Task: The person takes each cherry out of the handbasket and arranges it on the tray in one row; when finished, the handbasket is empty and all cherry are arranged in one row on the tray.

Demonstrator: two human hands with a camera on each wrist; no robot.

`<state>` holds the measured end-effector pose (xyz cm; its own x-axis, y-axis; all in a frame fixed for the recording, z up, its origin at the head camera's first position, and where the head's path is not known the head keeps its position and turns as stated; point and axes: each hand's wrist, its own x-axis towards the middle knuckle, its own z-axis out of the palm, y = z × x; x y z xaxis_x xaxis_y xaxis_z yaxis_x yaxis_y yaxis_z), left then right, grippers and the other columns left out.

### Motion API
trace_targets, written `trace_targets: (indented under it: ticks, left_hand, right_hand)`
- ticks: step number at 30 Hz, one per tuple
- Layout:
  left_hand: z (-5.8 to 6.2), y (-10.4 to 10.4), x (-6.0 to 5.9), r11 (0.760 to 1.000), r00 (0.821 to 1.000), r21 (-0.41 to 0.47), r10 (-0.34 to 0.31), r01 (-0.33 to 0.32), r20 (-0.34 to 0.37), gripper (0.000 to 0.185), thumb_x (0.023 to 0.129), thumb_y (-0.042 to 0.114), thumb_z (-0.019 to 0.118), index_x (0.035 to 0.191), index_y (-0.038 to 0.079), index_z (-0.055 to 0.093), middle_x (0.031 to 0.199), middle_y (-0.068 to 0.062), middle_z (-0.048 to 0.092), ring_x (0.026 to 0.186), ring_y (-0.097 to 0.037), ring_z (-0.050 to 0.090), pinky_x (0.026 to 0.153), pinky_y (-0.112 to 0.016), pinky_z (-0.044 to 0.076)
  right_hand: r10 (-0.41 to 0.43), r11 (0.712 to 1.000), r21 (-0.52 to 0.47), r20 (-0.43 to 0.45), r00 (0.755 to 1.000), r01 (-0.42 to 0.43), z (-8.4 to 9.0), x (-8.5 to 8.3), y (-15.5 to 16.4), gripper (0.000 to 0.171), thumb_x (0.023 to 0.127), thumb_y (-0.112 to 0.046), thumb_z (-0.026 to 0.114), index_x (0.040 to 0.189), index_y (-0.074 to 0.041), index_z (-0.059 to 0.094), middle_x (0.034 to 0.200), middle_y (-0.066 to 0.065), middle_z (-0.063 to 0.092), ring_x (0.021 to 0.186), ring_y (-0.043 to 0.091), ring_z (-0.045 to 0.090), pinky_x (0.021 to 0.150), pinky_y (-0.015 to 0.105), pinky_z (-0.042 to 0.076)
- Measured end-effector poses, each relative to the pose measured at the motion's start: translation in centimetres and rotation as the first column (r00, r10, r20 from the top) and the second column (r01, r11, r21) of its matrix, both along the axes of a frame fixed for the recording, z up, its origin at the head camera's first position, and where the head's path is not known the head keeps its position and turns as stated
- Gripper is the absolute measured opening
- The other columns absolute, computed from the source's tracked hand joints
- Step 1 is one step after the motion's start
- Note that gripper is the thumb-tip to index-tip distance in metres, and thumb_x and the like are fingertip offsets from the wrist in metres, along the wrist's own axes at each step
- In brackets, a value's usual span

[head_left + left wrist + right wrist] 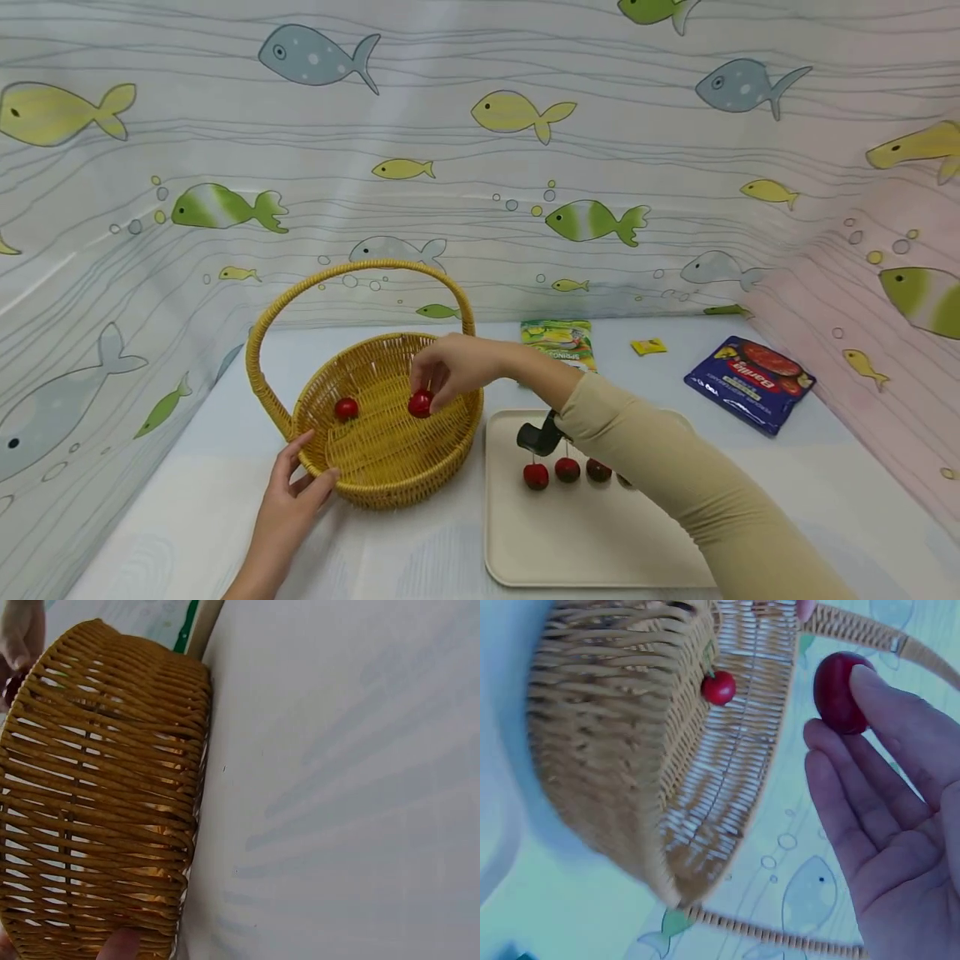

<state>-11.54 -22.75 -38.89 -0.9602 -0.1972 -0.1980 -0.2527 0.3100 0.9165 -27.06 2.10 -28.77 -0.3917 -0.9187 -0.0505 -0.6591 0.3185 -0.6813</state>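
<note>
A yellow wicker basket with a tall arched handle stands left of centre. My left hand holds its near left rim. In the left wrist view, a thumb lies against the woven outer wall. My right hand is above the basket and pinches a dark red cherry between thumb and fingertips. Another red cherry, with a green stem in the right wrist view, lies inside the basket. Several cherries sit in a row on a beige tray, partly hidden by the right forearm.
Behind the tray stands a green and yellow packet. A small yellow packet and a dark blue Barilla pouch lie at the back right. A fish-patterned sheet rises behind the white table.
</note>
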Motion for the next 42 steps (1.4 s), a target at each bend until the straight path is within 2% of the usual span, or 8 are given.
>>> trace_targets:
  ticks: [10,15,20,31,37,42]
  left_hand:
    - [-0.1,-0.1,-0.2,1.000,1.000,-0.010,-0.004,0.004,0.019,0.076,0.094,0.030,0.056,0.151,0.019,0.007,0.151,-0.024,-0.005,0.130,-0.046,0.025,0.089,-0.039,0.045]
    - [-0.2,-0.2,-0.2,1.000,1.000,-0.001,-0.008,0.008,0.023,0.077,0.094,0.030,0.055,0.151,0.018,0.006,0.151,-0.023,-0.006,0.130,-0.046,0.024,0.087,-0.033,0.045]
    - [-0.4,-0.2,-0.3,1.000,1.000,0.012,-0.010,0.010,0.024,0.077,0.094,0.030,0.056,0.151,0.018,0.005,0.152,-0.023,-0.005,0.130,-0.045,0.025,0.080,-0.023,0.045]
    - [-0.1,-0.3,-0.2,1.000,1.000,0.010,-0.007,0.007,0.015,0.077,0.094,0.031,0.056,0.151,0.019,0.005,0.152,-0.021,-0.005,0.130,-0.043,0.027,0.078,-0.020,0.045]
    - [-0.1,-0.3,-0.2,1.000,1.000,0.015,-0.008,0.008,0.011,0.077,0.094,0.030,0.056,0.151,0.019,0.006,0.152,-0.021,-0.004,0.130,-0.043,0.027,0.079,-0.020,0.045]
    - [-0.2,-0.2,-0.2,1.000,1.000,0.016,-0.011,0.011,0.001,0.075,0.094,0.028,0.055,0.151,0.019,0.007,0.152,-0.021,-0.003,0.130,-0.043,0.027,0.079,-0.021,0.045]
  right_hand:
    - [-0.098,0.986,-0.137,-0.006,0.995,0.096,-0.1,2.3,6.2,0.024,0.079,-0.011,0.075,0.100,-0.007,0.064,0.092,-0.003,0.065,0.083,0.006,0.063,0.077,0.025,0.050]
    - [-0.168,0.968,-0.187,0.020,0.986,0.168,-0.6,3.5,9.0,0.023,0.079,-0.013,0.076,0.098,-0.008,0.064,0.092,-0.004,0.065,0.083,0.008,0.064,0.077,0.029,0.051]
    - [-0.249,0.950,-0.181,0.049,0.967,0.254,-1.7,4.7,11.7,0.023,0.079,-0.014,0.076,0.099,-0.009,0.064,0.092,-0.004,0.065,0.083,0.010,0.064,0.078,0.031,0.051]
    - [-0.363,0.914,-0.159,0.089,0.928,0.373,-4.8,7.1,17.1,0.024,0.080,-0.018,0.075,0.100,-0.009,0.063,0.093,-0.002,0.065,0.083,0.012,0.064,0.078,0.035,0.051]
    - [-0.444,0.874,-0.152,0.139,0.885,0.462,-6.6,8.5,20.4,0.025,0.081,-0.018,0.074,0.101,-0.010,0.062,0.096,0.000,0.065,0.085,0.013,0.065,0.079,0.035,0.051]
    - [-0.488,0.845,-0.181,0.127,0.863,0.504,-7.9,9.5,23.2,0.024,0.080,-0.018,0.074,0.099,-0.011,0.061,0.095,0.002,0.065,0.083,0.014,0.066,0.075,0.032,0.053]
